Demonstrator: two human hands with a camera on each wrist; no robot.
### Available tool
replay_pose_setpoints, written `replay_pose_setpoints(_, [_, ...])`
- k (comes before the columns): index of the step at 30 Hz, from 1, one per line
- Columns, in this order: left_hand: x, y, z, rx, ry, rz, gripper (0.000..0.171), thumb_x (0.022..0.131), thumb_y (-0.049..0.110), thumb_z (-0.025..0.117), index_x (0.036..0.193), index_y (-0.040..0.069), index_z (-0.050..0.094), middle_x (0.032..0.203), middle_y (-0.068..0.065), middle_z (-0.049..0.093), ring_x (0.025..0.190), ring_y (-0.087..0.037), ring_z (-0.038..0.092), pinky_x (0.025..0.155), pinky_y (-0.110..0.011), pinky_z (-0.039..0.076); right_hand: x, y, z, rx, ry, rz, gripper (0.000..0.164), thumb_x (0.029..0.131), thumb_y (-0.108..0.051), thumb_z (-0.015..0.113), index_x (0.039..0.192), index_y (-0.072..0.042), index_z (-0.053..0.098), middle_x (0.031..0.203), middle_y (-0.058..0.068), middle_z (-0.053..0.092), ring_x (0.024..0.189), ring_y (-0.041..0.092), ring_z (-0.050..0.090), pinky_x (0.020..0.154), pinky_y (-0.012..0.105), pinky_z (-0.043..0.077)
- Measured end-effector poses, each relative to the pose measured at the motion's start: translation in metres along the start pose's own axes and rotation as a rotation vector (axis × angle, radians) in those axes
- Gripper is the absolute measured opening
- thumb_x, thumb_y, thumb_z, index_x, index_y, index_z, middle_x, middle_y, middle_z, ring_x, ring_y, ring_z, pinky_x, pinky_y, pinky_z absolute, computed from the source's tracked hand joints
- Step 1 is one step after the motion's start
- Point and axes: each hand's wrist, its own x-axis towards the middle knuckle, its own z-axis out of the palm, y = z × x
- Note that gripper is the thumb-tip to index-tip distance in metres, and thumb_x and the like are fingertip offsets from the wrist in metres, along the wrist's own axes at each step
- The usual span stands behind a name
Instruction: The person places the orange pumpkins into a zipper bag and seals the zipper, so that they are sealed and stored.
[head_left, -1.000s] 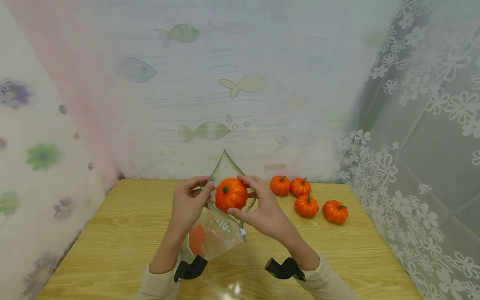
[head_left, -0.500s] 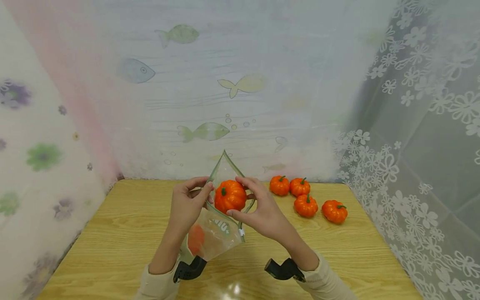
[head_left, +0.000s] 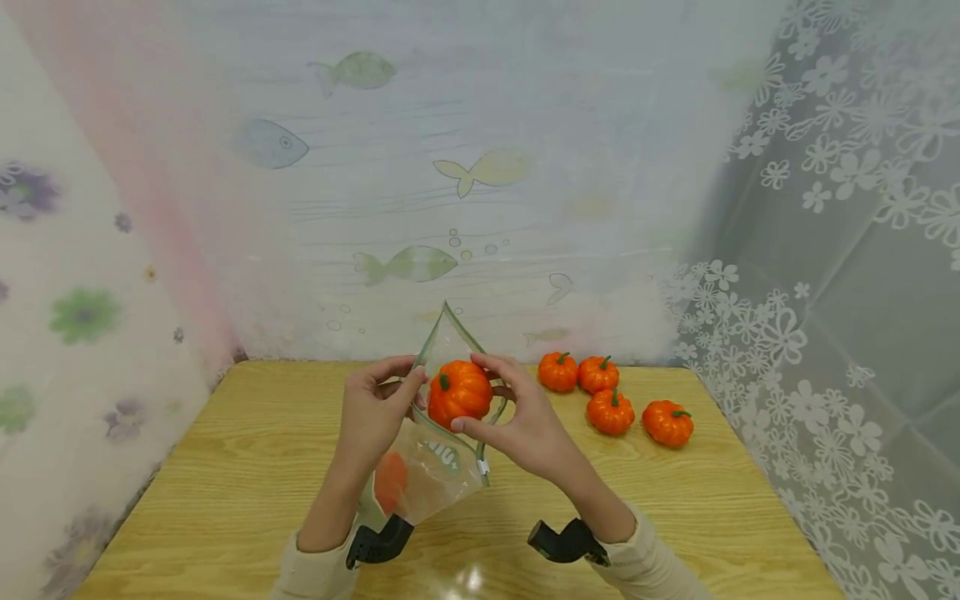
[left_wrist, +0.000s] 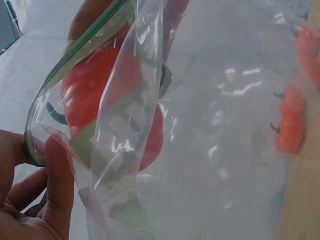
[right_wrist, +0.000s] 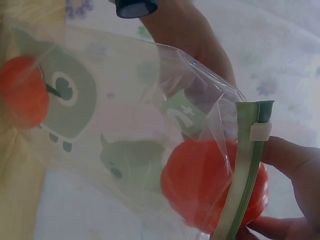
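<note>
A clear zip bag with a green-edged mouth is held up over the table. My left hand pinches the left side of its mouth between thumb and fingers. My right hand grips a small orange toy pumpkin with a green stem, thumb below and fingers on the far side. That pumpkin sits within the open mouth; in the right wrist view its body shows partly through the plastic. Low in the bag lies another pumpkin. A white slider is at one end of the zip.
Several more pumpkins stand at the back right of the wooden table, including one farthest right and one nearer the middle. A fish-patterned curtain hangs behind the table, with patterned sheets at both sides.
The gripped pumpkin is very slightly lower in the picture, along with the bag's mouth. Both hands keep the same hold, and the other pumpkins stay put.
</note>
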Motion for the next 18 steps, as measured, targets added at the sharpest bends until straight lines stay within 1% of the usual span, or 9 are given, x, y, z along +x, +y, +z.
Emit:
replay_pose_setpoints(6, [0.0006,0.0006,0.0011,-0.013,-0.009,0.002,0.02,0.097,0.0,0.066,0.113,-0.012,0.069,0.084,-0.001,0.072,0.056,-0.01,0.061,0.052,-0.022,0.055,0.0012,0.0012,0.001,0.022,0.005,0.006,0.07,0.084,-0.014,0.085,0.146,-0.011,0.053,0.142,0.006,0.055,0.125,0.024,0.051,0.103,0.045,0.05])
replay_pose_setpoints(11, [0.0001,0.0007,0.0017,-0.019,-0.016,0.004,0.021,0.098,-0.001,0.065,0.114,-0.013,0.069,0.082,0.003,0.072,0.056,-0.008,0.061,0.052,-0.022,0.056,0.0001,0.0026,0.0003,0.031,0.004,0.008,0.067,0.087,-0.013,0.082,0.146,-0.011,0.052,0.146,0.006,0.052,0.127,0.025,0.05,0.107,0.047,0.047])
replay_pose_setpoints(15, [-0.0002,0.001,0.002,-0.011,-0.018,0.007,0.021,0.098,0.0,0.064,0.115,-0.013,0.068,0.081,0.006,0.071,0.055,-0.007,0.061,0.052,-0.023,0.056,-0.0004,0.0029,-0.0002,0.06,0.016,-0.009,0.064,0.088,-0.012,0.081,0.145,-0.012,0.053,0.147,0.005,0.052,0.127,0.025,0.05,0.107,0.047,0.048])
replay_pose_setpoints(18, [-0.0004,0.0015,0.0022,-0.003,-0.017,0.006,0.023,0.098,0.0,0.065,0.116,-0.013,0.067,0.081,0.008,0.071,0.054,-0.007,0.061,0.052,-0.023,0.056,-0.0005,0.0043,-0.0006,0.092,0.042,-0.038,0.06,0.089,-0.009,0.079,0.144,-0.012,0.054,0.146,0.005,0.053,0.125,0.024,0.051,0.106,0.046,0.049])
